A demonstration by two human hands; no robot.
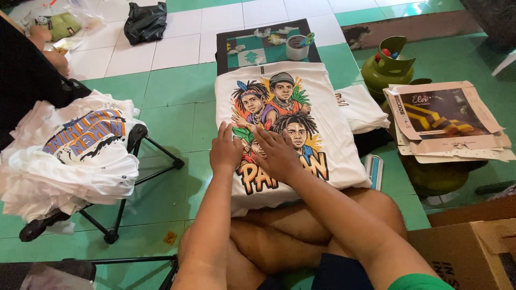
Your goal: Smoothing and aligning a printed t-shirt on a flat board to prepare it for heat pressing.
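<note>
Both hands are laid flat, fingers spread wide, on a folded white cotton T-shirt with a colourful cartoon print of 4 faces and orange lettering [285,129]; nothing is gripped by either. Left hand [224,151] is pressed on the lower left part of the print, and right hand [277,153] is placed just beside it, over the lowest face, the 2 hands nearly touching. The shirt is spread on the green and white tiled floor [172,102], with its near edge resting against the crossed bare legs [301,231] of the person.

A dark patterned mat [236,45] is seen beyond the shirt, and a small white cup holding blue scissors [297,47] is set on it. Another folded white garment [361,107] lies just to the right of the printed shirt. A green gas cylinder [388,67] stands further right, beside a stack of flat printed cardboard sheets [446,121]. A heap of white printed shirts [70,156] is piled on a black folding stand [145,161] at the left. A black plastic bag [145,21] lies on the tiles at the top, and a brown cardboard box [467,255] is seen at the lower right corner.
</note>
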